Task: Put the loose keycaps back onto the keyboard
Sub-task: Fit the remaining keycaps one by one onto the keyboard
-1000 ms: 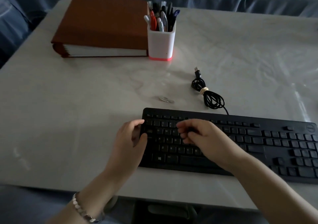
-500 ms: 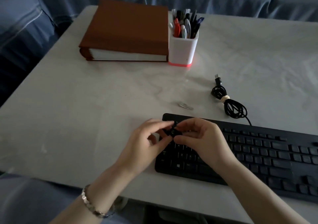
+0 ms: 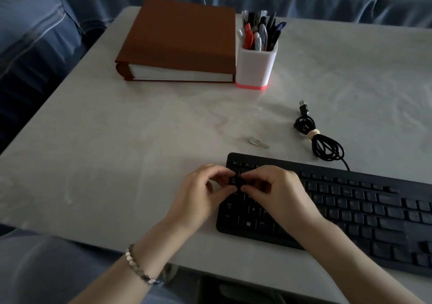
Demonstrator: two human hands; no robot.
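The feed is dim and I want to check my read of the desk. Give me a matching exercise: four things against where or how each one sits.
Things:
1. keycap
2. pen holder
3. USB cable
4. brown book

Places or states:
A. lying flat at the far left of the table
B. coiled and tied, beyond the far edge of the keyboard
C. pinched by the left hand and the right hand over the keyboard's left end
D. upright beside the book, full of pens

Pairs: 1-C, 2-D, 3-B, 4-A
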